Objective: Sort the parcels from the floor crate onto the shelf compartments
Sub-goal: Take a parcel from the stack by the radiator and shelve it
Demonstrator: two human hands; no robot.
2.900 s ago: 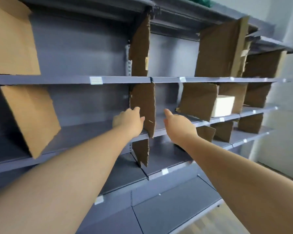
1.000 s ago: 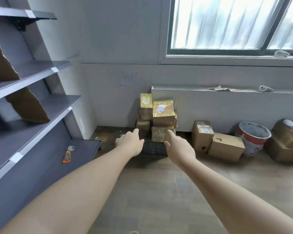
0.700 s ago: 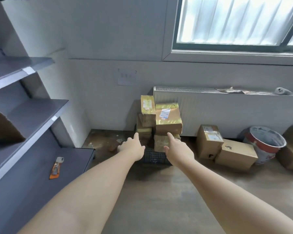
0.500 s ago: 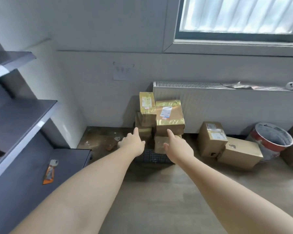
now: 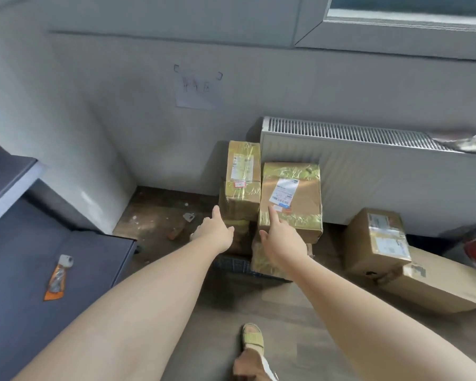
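A pale grey wall (image 5: pixel 121 78) carries a taped paper sheet (image 5: pixel 197 90). A white radiator (image 5: pixel 368 171) stands far right under the window (image 5: pixel 407 6), above the grey wood floor (image 5: pixel 259 306).

Parcels (image 5: pixel 290 200) in crate (image 5: pixel 231 266) before radiator (image 5: pixel 368 174); shelf (image 5: pixel 25 270) left, loose boxes (image 5: pixel 377 240) right

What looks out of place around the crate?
Parcels are piled well above the crate rim. The corner floor is stained and littered with scraps. An orange tool lies on the bottom shelf.

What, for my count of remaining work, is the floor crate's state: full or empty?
Full: taped parcels are stacked well above the rim of the dark crate, which shows only beneath them.
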